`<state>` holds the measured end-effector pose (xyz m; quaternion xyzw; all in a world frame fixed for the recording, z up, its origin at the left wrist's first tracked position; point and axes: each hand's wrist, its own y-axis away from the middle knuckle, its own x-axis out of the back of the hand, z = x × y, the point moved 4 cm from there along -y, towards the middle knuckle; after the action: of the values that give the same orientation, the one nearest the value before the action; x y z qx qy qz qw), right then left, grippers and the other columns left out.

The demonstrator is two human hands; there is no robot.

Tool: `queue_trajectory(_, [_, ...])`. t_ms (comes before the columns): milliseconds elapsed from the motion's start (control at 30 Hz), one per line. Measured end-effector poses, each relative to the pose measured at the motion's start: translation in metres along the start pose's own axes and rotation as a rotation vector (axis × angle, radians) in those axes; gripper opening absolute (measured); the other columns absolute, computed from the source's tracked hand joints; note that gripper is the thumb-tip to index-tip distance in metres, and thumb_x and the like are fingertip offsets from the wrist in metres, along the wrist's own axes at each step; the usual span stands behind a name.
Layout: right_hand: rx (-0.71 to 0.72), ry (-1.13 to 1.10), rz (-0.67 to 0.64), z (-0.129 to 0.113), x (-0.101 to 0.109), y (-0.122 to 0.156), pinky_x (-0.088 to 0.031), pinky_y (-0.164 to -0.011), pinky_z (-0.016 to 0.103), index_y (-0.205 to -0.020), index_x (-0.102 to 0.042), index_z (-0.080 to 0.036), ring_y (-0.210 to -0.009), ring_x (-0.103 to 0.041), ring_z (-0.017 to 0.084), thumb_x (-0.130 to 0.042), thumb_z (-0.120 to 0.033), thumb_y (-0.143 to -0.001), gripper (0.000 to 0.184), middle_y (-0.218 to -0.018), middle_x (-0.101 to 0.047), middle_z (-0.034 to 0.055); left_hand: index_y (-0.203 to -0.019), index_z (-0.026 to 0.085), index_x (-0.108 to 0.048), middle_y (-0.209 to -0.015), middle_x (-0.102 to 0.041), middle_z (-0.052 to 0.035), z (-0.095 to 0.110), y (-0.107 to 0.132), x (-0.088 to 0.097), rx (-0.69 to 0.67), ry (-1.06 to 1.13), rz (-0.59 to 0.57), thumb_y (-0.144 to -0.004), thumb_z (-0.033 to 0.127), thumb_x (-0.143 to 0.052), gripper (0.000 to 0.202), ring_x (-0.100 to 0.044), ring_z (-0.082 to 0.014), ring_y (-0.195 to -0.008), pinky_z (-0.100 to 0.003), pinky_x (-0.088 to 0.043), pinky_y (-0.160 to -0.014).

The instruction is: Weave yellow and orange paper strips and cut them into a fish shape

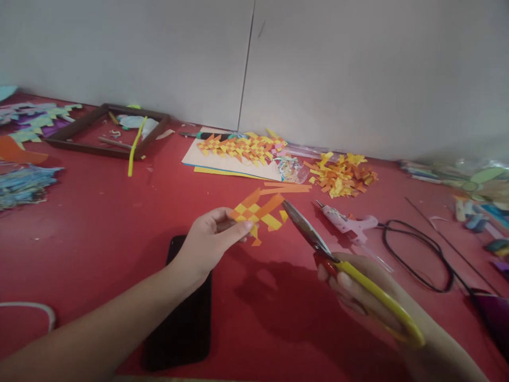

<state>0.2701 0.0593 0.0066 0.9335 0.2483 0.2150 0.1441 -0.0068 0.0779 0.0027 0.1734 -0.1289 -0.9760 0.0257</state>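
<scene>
Between the thumb and fingers of my left hand (217,231) is a woven paper piece (251,211), a checker of orange and yellow strips with loose ends sticking out. My right hand (366,286) is closed around scissors (374,297) with a yellow and a red handle. Their blades look closed or nearly so and point up and left, with the tip beside an orange strip end of the woven piece. Whether the tip touches the paper I cannot tell. A black phone (186,329) lies on the table under my left wrist.
A pink glue gun (350,223) with a black cord (427,241) lies at right. Behind are paper sheets (191,154) bearing woven pieces (242,148), orange strips (286,188) and a pile of scraps (344,175). A brown frame (75,144) sits at back left, before the wall.
</scene>
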Motion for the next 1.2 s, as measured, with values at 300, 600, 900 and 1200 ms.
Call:
queue_trajectory(300, [0.011, -0.157, 0.060, 0.011, 0.004, 0.006, -0.034, -0.043, 0.022, -0.100, -0.061, -0.017, -0.049, -0.038, 0.009, -0.058, -0.065, -0.085, 0.051, -0.062, -0.045, -0.0030, -0.067, 0.018, -0.073, -0.068, -0.063, 0.0022, -0.001, -0.005, 0.003, 0.006, 0.162, 0.144, -0.065, 0.038, -0.086, 0.024, -0.059, -0.0101, -0.068, -0.025, -0.054, -0.068])
queue_trajectory(600, [0.057, -0.153, -0.017, 0.020, 0.009, 0.002, -0.034, -0.042, 0.021, -0.104, -0.061, -0.017, -0.049, -0.038, 0.008, -0.054, -0.065, -0.087, 0.051, -0.063, -0.043, -0.0031, -0.068, 0.017, -0.073, -0.066, -0.064, 0.0024, 0.001, -0.004, 0.004, 0.021, 0.222, 0.182, -0.060, 0.028, -0.087, 0.019, -0.063, -0.0104, -0.064, -0.026, -0.056, -0.068])
queue_trajectory(900, [0.161, 0.018, -0.012, 0.007, 0.009, 0.006, -0.055, -0.065, 0.030, -0.104, -0.067, -0.021, -0.075, -0.060, 0.018, -0.059, -0.062, -0.085, 0.046, -0.094, -0.066, 0.0107, -0.076, 0.015, -0.070, -0.071, -0.071, -0.0001, 0.005, -0.004, -0.002, 0.040, 0.259, 0.112, -0.057, 0.023, -0.089, 0.028, -0.065, -0.0093, -0.063, -0.020, -0.055, -0.063])
queue_trajectory(1200, [0.196, 0.022, 0.044, 0.017, 0.012, 0.004, -0.051, -0.055, 0.025, -0.110, -0.066, -0.020, -0.073, -0.058, 0.017, -0.058, -0.062, -0.086, 0.049, -0.096, -0.065, 0.0110, -0.070, 0.015, -0.062, -0.065, -0.066, 0.0023, 0.001, -0.007, 0.000, 0.068, 0.292, 0.085, -0.058, 0.021, -0.089, 0.030, -0.063, -0.0087, -0.062, -0.020, -0.055, -0.065])
